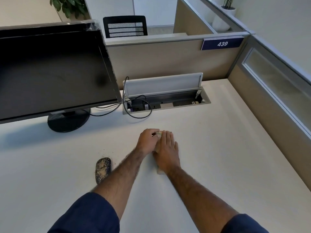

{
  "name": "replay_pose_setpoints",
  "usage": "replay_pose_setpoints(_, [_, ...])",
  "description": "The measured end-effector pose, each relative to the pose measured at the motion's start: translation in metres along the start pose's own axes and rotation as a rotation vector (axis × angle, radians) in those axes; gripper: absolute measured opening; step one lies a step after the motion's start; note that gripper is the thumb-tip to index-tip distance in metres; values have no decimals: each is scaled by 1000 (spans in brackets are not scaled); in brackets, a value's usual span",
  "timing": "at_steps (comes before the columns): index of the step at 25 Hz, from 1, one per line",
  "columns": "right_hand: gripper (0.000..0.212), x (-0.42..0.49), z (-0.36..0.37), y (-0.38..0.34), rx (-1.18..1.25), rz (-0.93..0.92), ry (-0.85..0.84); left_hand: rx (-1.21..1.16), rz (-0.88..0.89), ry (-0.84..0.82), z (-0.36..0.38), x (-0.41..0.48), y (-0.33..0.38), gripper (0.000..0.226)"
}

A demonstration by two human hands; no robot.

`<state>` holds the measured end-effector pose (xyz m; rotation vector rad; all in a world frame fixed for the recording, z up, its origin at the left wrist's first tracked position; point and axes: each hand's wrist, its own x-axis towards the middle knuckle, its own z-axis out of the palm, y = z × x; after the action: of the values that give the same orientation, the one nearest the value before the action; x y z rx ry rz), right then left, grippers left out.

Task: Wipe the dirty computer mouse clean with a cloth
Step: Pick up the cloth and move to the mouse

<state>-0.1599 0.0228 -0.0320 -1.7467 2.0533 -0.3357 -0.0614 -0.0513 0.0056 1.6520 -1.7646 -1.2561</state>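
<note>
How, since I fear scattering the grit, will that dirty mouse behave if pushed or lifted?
The mouse looks rigid, low and flat-lying, so it would probably slide on the smooth desk rather than roll or tip. Loose grit covers its top, with specks beside it, so tilting would likely shed more.

White flat desktop (pixel 218 157) fills foreground. Black flat-screen monitor (pixel 50 73) on round black base (pixel 67 121), left rear. Recessed grey metal cable tray (pixel 176 100) at desk back, white lid (pixel 163 84) tilted up; black cables (pixel 139 117) loop out toward monitor. Beige fabric partition (pixel 168 61) behind, blue rectangular sign (pixel 222 44) reading 439. Black mesh-backed office chair (pixel 125 26) beyond partition. Frosted glass panel (pixel 277 84) in right partition. Green leafy plant (pixel 70 5) top left; white round pots (pixel 220 22) top right. Even, soft light.
</note>
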Motion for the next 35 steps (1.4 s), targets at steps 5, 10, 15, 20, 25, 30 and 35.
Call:
replay_pose_setpoints(5, [71,-3,1,-3,140,55,75,-56,-2,-19,-6,-16,2,39])
replay_pose_setpoints(10, [71,-16,1,-1,222,-24,72,-104,-156,100,-1,-29,-5,43])
replay_pose_setpoints(15, [62,-27,7,5,388,-31,97,-140,-255,154,3,-31,-1,32])
replay_pose_setpoints(20, [62,-25,5,6,313,-10,229,-80,-326,64,-2,-28,5,33])
replay_pose_setpoints(25, [77,-21,5,2,122,-65,47,-60,-276,61,0,-29,8,21])
replay_pose_setpoints(30, [86,-20,1,4,123,-76,0,-409,-343,11,4,-35,20,32])
replay_pose_setpoints(35, [96,-19,-4,1,195,-18,100,-446,-247,-70,-1,-42,29,34])
